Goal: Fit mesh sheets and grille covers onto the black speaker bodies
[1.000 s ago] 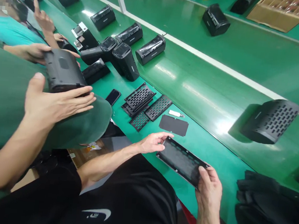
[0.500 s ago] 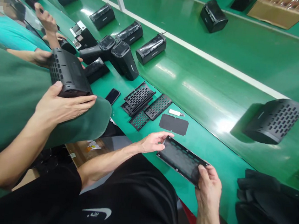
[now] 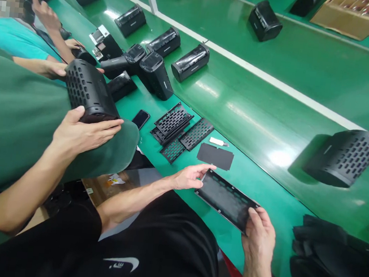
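since a second ago the co-worker's housing (image 3: 89, 92) has turned grille-up; the panel (image 3: 226, 200) stays put. left hand (image 3: 189, 177) and right hand (image 3: 260, 237) pinch its ends, just below the sheet (image 3: 215, 156). best kept level, fingers on edges.

Bright overhead light floods the room, throwing white glare patches on the glossy green conveyor belt (image 3: 277, 156) beside the black perforated plastic housing (image 3: 342, 157), which casts a soft shadow leftward. Edges bow like a wide lens; focus stays fairly sharp.
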The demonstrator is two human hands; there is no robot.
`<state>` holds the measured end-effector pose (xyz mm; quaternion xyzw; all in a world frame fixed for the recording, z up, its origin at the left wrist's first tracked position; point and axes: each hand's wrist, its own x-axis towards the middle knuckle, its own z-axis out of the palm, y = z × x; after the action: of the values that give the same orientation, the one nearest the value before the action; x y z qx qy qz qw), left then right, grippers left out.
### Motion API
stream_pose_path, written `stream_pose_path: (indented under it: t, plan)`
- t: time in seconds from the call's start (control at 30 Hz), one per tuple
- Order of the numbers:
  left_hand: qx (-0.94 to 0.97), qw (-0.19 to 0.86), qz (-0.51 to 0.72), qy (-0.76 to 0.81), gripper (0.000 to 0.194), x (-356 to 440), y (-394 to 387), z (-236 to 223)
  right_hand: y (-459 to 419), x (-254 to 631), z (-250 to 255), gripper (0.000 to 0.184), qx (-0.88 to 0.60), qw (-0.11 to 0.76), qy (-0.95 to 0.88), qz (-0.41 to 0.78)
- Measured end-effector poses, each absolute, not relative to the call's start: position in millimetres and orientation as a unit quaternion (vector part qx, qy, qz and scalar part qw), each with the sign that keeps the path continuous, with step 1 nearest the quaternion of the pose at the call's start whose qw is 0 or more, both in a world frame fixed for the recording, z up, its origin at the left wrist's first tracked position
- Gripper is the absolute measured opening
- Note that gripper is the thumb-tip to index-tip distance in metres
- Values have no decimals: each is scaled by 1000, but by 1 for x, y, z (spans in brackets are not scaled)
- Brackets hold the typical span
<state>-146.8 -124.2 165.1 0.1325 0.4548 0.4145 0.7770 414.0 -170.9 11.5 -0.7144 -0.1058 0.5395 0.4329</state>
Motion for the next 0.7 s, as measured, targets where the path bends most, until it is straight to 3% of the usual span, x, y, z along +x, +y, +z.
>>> stream_pose_path:
  t: [0.47, 0.7]
  plan:
    - [73, 792, 406, 449, 102, -142, -117, 171, -179, 422, -4, 63, -732, 402, -100, 541]
    - [131, 754, 467, 444, 103, -134, -121, 197, -177, 419, 3, 64, -741, 393, -80, 540]
